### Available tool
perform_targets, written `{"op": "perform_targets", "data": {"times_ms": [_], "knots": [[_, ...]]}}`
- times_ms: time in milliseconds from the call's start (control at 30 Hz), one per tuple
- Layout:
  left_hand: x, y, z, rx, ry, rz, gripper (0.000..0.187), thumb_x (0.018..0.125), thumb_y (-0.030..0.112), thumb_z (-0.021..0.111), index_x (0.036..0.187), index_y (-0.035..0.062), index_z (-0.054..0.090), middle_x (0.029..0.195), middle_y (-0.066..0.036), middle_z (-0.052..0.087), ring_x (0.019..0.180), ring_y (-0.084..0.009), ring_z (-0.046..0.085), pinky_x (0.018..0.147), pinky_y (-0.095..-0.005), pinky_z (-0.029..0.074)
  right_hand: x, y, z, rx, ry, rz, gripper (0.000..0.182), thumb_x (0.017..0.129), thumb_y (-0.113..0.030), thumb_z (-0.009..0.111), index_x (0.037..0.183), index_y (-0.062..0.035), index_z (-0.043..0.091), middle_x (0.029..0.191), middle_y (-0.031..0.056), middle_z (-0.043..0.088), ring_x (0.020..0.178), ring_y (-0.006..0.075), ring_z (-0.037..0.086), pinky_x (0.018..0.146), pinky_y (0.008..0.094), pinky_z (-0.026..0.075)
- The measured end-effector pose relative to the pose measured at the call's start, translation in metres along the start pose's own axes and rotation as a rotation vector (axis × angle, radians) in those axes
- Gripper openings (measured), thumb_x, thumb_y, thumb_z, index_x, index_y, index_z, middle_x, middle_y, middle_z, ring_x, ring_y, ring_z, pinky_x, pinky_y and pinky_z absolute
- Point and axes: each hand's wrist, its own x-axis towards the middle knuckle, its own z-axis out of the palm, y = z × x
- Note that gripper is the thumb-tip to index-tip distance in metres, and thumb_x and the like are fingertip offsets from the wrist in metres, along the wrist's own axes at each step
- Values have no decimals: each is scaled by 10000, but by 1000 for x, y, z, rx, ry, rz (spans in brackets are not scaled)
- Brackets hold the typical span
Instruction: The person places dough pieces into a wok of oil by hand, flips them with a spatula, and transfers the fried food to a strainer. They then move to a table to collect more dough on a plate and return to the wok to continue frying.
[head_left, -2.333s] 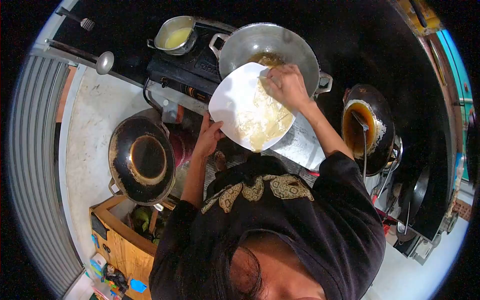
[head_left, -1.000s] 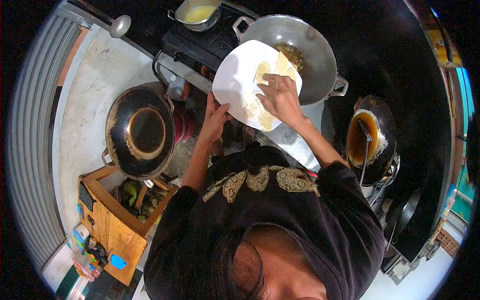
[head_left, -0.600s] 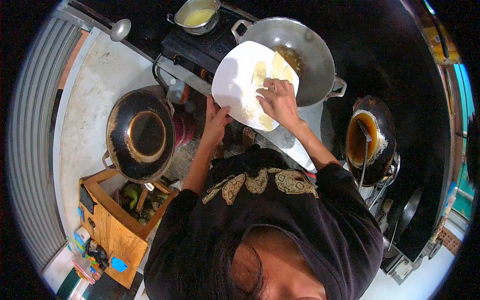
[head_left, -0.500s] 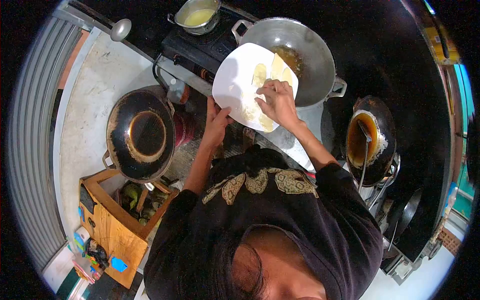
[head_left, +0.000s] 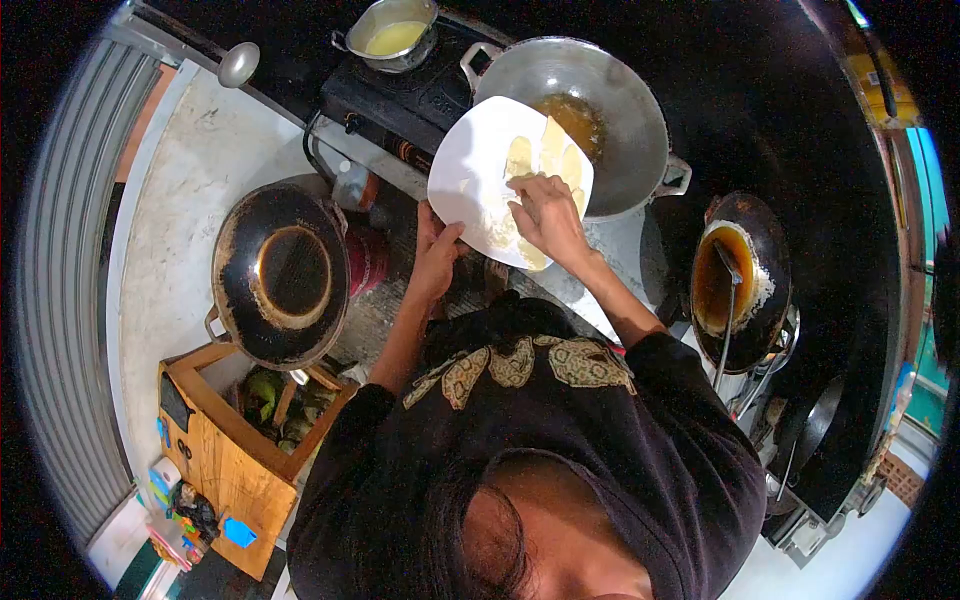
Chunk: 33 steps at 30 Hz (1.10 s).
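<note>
My left hand point(head_left: 437, 250) grips the near left edge of a white plate point(head_left: 462, 155), thumb on top. Several flat, pale yellow slices point(head_left: 552, 145) lie on the plate's right side, with whitish powder around them. Over these slices my right hand point(head_left: 550, 215) is bent, its thumb and fingers drawn together; what they pinch, if anything, is hidden. The plate is held in the air and overlaps the near left rim of a big metal wok point(head_left: 630, 95) with a little brownish oil at its bottom.
A small pot point(head_left: 388, 58) of yellow liquid sits on the black stove point(head_left: 350, 95). To the left is a dark pan point(head_left: 290, 270) above a wooden box point(head_left: 215, 420). On the right, another wok point(head_left: 765, 225) holds brown oil and a long-handled utensil point(head_left: 730, 300). A ladle point(head_left: 238, 65) lies at upper left.
The plate has come slightly lower and nearer to my body, showing more of the wok's oil. My right hand has moved down a little with it, fingers still over the slices.
</note>
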Motion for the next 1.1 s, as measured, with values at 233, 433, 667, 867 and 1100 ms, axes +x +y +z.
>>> {"op": "perform_targets", "data": {"times_ms": [233, 433, 667, 867, 1100], "knots": [[-3, 0, 1, -15, 43, -3, 506, 842, 79, 483, 1280, 91, 230, 1203, -117, 419, 1037, -205, 506, 784, -357, 491, -8, 9, 8, -75, 49, 0, 110, 704, -71, 630, 805, -29, 613, 806, 117, 562, 780, 300, 514, 721, 392, 418], [-10, -11, -11, -101, 87, 15, 565, 842, 62, 493, 1320, 96, 194, 1225, -117, 412, 1050, -210, 503, 780, -354, 488, -6, -3, 13, -64, 37, -71, 87, 694, -56, 604, 772, -33, 574, 798, 113, 557, 783, 303, 511, 746, 382, 417], [-19, -11, -20, -83, 148, 26, 599, 833, 45, 491, 1339, 100, 176, 1228, -108, 409, 1059, -214, 499, 762, -366, 493, -10, -13, 16, 192, -48, 17, 209, 712, -62, 650, 890, 1, 561, 833, 123, 574, 687, 266, 520, 654, 364, 429], [-27, -6, -19, -96, 157, 37, 570, 832, 43, 479, 1326, 98, 201, 1217, -106, 413, 1043, -215, 509, 769, -361, 493, -8, -18, 17, 190, -71, -68, 310, 737, -6, 624, 1044, -5, 587, 849, 139, 608, 719, 264, 535, 640, 349, 452], [-24, -11, -23, -129, 202, 45, 552, 840, 31, 464, 1324, 114, 210, 1221, -98, 408, 1069, -215, 489, 793, -369, 487, 11, -49, -37, 62, 12, -174, 262, 756, -59, 638, 1017, -33, 633, 887, 137, 646, 727, 222, 562, 681, 343, 477]]}}
